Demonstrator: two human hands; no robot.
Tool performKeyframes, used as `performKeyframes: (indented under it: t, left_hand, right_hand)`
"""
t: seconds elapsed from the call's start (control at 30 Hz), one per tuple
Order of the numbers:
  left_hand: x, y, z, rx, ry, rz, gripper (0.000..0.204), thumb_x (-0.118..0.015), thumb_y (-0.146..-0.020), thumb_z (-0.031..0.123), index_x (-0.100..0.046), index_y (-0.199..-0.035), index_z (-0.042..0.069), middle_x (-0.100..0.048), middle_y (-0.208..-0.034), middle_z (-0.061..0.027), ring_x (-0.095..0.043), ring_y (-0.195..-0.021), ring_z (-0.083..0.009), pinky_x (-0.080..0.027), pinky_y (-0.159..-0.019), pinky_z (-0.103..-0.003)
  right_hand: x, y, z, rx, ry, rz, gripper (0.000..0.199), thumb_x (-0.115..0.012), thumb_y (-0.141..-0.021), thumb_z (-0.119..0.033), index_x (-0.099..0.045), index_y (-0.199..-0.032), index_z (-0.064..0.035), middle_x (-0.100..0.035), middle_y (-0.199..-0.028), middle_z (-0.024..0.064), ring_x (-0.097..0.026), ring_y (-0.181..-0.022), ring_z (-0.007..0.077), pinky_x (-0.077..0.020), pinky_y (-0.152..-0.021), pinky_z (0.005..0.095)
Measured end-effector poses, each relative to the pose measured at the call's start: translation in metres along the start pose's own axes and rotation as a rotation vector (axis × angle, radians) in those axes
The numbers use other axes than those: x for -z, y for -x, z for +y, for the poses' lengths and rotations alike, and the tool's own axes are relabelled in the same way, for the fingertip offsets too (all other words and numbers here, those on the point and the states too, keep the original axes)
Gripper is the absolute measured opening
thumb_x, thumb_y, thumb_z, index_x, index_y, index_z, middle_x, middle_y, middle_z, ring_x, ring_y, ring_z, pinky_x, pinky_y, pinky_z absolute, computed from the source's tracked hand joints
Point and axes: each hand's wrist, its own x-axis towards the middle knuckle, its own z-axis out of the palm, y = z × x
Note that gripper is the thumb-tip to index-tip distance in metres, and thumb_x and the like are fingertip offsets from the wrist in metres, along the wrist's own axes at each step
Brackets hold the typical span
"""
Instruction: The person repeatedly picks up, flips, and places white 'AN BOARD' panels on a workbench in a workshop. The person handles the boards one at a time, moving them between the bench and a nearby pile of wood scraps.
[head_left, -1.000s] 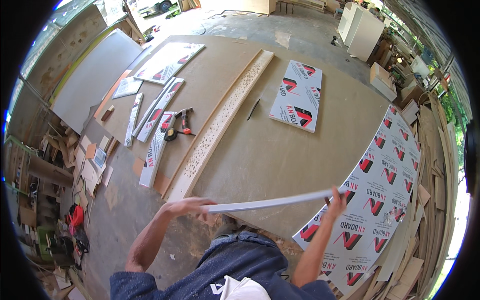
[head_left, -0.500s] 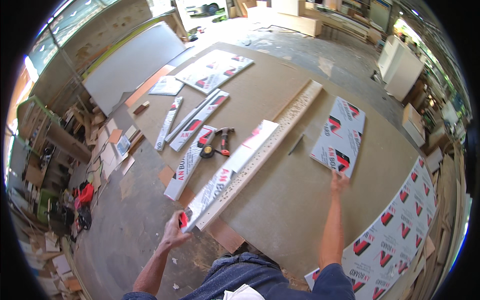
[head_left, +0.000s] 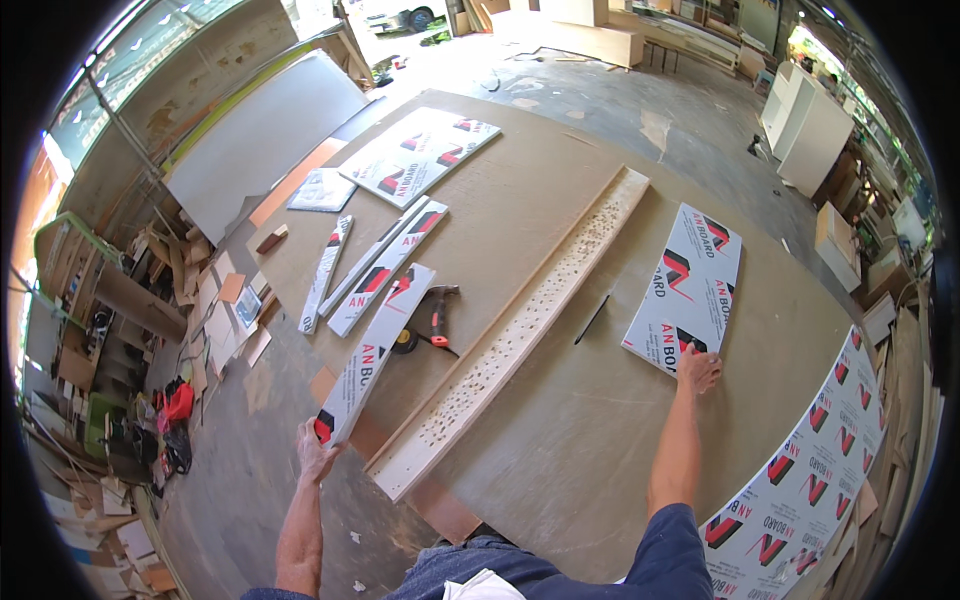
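The long white strip (head_left: 375, 350) lies at the table's left edge, its long axis running from the near left up toward the hammer (head_left: 438, 310). The left hand (head_left: 316, 452) grips its near end with closed fingers. The right hand (head_left: 697, 368) rests with fingers spread on the near corner of a white panel (head_left: 685, 285), right of the perforated plank (head_left: 520, 335).

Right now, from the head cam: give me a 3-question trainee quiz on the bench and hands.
1. True or false: the left hand grips the near end of a long printed strip.
2. What does the right hand touch? A) hammer B) printed panel C) pencil
3. Which long thing lies between the two hands?

Key:
1. True.
2. B, the near edge of the printed panel.
3. The drilled plank, running diagonally across the bench; the hammer lies left of it, the pencil right.
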Motion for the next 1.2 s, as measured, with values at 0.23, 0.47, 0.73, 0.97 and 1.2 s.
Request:
performKeyframes:
  t: [0.23, 0.47, 0.73, 0.97, 1.2]
  left_hand:
    - [-0.02, -0.002, -0.019, 0.173, 0.101, -0.085, 0.081, -0.084, -0.076, 0.04, -0.047, -0.138, 0.003, -0.053, -0.129, -0.0169, -0.051, -0.123, -0.0334, -0.04, -0.107, -0.044]
    - [-0.021, -0.004, -0.029, 0.192, -0.02, -0.011, 0.082, -0.086, -0.075, 0.039, -0.049, -0.137, 0.002, -0.057, -0.128, -0.0199, -0.056, -0.119, -0.0358, -0.046, -0.101, -0.041]
    - [-0.048, 0.017, 0.055, -0.052, 0.041, 0.606, 0.069, -0.079, -0.074, 0.019, -0.05, -0.135, 0.003, -0.051, -0.134, -0.0213, -0.045, -0.129, -0.0389, -0.029, -0.112, -0.053]
    - [-0.114, 0.148, 0.273, -0.402, 0.484, -0.595, 0.081, -0.074, -0.083, 0.03, -0.038, -0.149, -0.001, -0.045, -0.144, -0.0263, -0.037, -0.141, -0.0395, -0.031, -0.117, -0.048]
    - [-0.132, 0.205, 0.328, -0.225, 0.329, -0.573, 0.084, -0.078, -0.081, 0.025, -0.039, -0.153, 0.005, -0.045, -0.146, -0.0231, -0.047, -0.131, -0.0354, -0.035, -0.114, -0.045]
  right_hand:
    - [-0.037, -0.012, -0.029, 0.01, 0.129, 0.173, 0.08, -0.04, -0.101, -0.058, -0.029, -0.155, -0.0002, -0.031, -0.157, 0.023, -0.033, -0.143, 0.0369, -0.0289, -0.112, 0.0583]
    - [-0.023, -0.011, -0.003, 0.08, 0.246, 0.219, 0.087, -0.035, -0.101, -0.064, -0.031, -0.152, 0.0066, -0.048, -0.134, 0.0188, -0.045, -0.124, 0.0344, -0.0358, -0.107, 0.0494]
    - [0.005, 0.097, 0.083, 0.082, 0.271, 0.25, 0.088, -0.04, -0.1, -0.063, -0.031, -0.152, 0.0076, -0.044, -0.141, 0.0257, -0.043, -0.131, 0.04, -0.0341, -0.111, 0.0543]
    - [0.046, 0.25, 0.149, -0.025, 0.134, 0.167, 0.093, -0.05, -0.097, -0.062, -0.026, -0.153, 0.0091, -0.038, -0.144, 0.0257, -0.036, -0.133, 0.0394, -0.0303, -0.111, 0.0541]
    - [0.102, 0.333, 0.178, -0.217, 0.003, -0.245, 0.093, -0.067, -0.088, -0.053, -0.032, -0.151, 0.0056, -0.04, -0.144, 0.0239, -0.035, -0.135, 0.0404, -0.0341, -0.106, 0.0571]
